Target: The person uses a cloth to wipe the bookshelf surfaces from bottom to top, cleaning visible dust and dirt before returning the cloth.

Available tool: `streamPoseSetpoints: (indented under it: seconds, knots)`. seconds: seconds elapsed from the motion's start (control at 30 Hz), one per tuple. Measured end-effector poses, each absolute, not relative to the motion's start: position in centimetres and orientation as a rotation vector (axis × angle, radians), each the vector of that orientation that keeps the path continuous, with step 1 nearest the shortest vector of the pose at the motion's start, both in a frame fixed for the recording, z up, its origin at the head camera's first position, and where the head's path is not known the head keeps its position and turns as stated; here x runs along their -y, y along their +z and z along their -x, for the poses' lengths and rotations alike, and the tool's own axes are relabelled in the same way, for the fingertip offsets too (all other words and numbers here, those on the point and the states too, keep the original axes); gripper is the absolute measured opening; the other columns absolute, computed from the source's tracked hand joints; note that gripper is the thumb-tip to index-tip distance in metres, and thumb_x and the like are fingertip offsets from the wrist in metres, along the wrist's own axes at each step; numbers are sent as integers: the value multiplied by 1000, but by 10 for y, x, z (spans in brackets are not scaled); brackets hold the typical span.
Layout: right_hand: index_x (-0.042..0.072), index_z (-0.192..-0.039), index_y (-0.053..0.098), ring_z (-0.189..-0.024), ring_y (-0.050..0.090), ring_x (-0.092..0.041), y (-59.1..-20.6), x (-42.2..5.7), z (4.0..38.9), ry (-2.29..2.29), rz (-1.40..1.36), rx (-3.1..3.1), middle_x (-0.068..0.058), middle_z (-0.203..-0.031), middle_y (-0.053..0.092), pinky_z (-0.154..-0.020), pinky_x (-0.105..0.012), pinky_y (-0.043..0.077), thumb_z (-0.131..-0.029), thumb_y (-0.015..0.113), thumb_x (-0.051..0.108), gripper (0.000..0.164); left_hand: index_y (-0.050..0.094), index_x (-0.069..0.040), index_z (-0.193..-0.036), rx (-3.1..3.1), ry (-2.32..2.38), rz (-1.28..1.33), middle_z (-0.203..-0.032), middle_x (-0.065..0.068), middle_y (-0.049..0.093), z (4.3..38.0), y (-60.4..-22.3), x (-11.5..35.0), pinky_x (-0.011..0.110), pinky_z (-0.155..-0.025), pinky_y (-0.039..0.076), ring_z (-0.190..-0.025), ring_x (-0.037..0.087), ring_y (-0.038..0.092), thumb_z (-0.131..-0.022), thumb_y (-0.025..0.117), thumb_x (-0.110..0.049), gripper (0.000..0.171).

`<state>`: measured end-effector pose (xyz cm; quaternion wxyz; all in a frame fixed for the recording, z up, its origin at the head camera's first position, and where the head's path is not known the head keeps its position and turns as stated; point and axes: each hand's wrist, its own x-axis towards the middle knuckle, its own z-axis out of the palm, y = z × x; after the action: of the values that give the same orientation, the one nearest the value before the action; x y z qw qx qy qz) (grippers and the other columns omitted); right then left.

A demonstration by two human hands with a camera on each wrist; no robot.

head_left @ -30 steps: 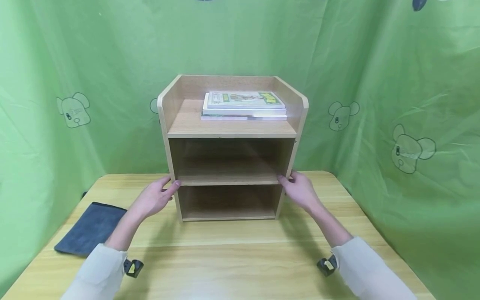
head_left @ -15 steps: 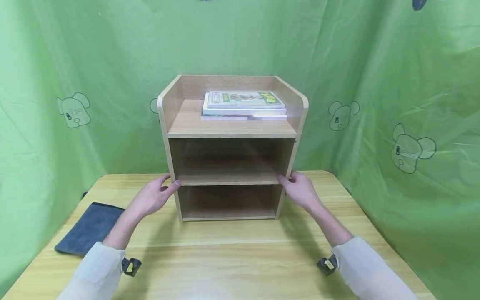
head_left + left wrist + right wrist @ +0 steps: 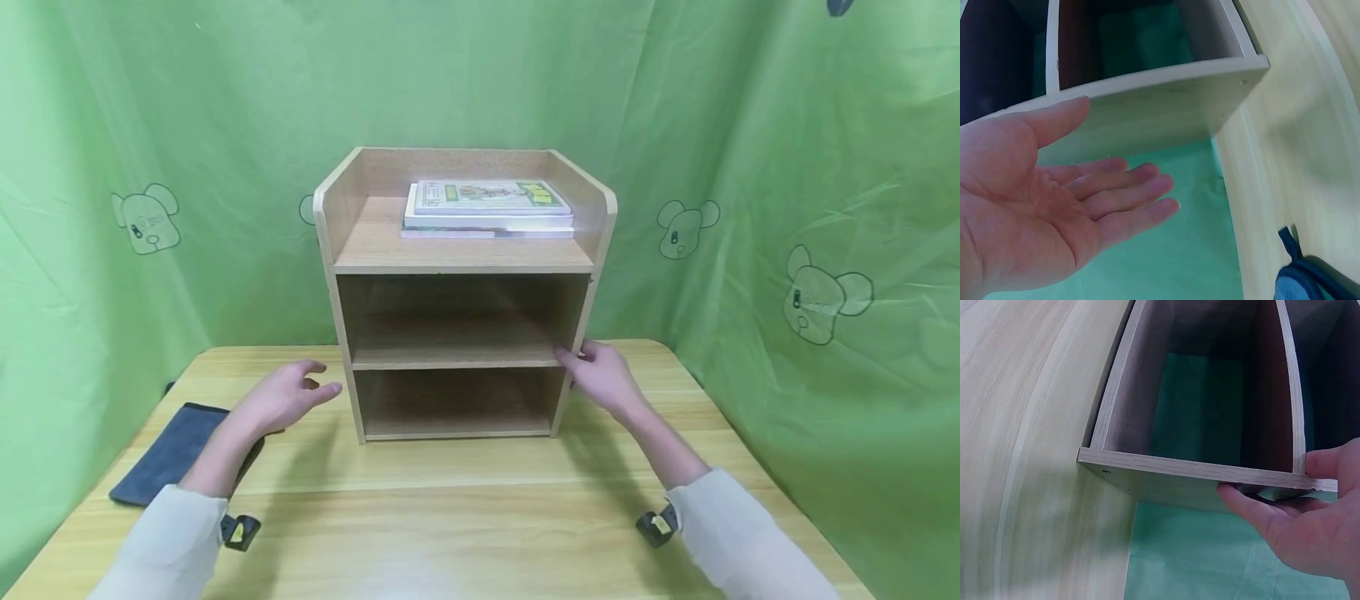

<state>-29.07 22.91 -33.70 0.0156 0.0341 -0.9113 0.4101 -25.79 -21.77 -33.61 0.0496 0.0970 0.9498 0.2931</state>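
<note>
Initially, at the far left, we locate the green curtain (image 3: 60, 292), which hangs around the work area and bears outlined animal heads with round ears. Right of it, a flat blue pouch (image 3: 168, 458) lies on the tabletop (image 3: 450, 517), partly covered by the left forearm. Next, we identify the left hand (image 3: 281, 398), near the shelf's left side panel but apart from it in the head view; its palm is exposed, its fingers extended and its thumb spread away, and it holds nothing. At the centre, we find the wooden shelf (image 3: 450, 364), upright on the tabletop, with a raised-edge top level above two compartments. On that top level, right of centre, a stack of books (image 3: 491, 208) lies flat, the uppermost cover facing up. Further right, we observe the right hand (image 3: 606, 379) pinching the right side panel: the thumb bears on the front at the middle board, and the fingers lie against the outer face. A black device (image 3: 657, 527) projects from the right sleeve (image 3: 750, 533).
</note>
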Motion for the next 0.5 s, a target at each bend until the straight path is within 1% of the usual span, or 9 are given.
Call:
streamPoseSetpoints:
  seconds: [0.13, 0.27, 0.33, 0.5]
  knots:
    - [-2, -142, 51, -106, 69, -39, -337, -230, 291, 1312, -95, 2834, -29, -140, 57, -97, -57, 51, -103, 50, 47, 63, 45, 13, -142, -2912, 861, -273, -135, 38, 56, 259, -338, 227, 55, -94, 53, -123, 50, 58, -104, 53, -38, 64]
    - [-2, -145, 49, -109, 68, -41, -337, -230, 292, 1346, -91, 2833, -28, -143, 55, -103, -60, 47, -103, 51, 47, 64, 46, 14, -141, -2921, 843, -268, -136, 39, 54, 260, -340, 234, 57, -96, 52, -124, 51, 57, -105, 52, -38, 64]
    - [-3, -146, 48, -110, 68, -41, -336, -230, 292, 1365, -91, 2834, -28, -144, 54, -105, -61, 45, -103, 51, 45, 64, 45, 14, -141, -2921, 831, -261, -138, 38, 53, 261, -341, 238, 59, -99, 50, -125, 51, 56, -105, 51, -38, 64]
    - [-4, -143, 50, -110, 67, -42, -335, -227, 291, 1421, -89, 2812, -29, -145, 53, -106, -60, 44, -103, 52, 41, 60, 46, 15, -140, -2931, 791, -231, -137, 39, 53, 261, -343, 248, 60, -99, 48, -124, 52, 56, -105, 49, -40, 66]
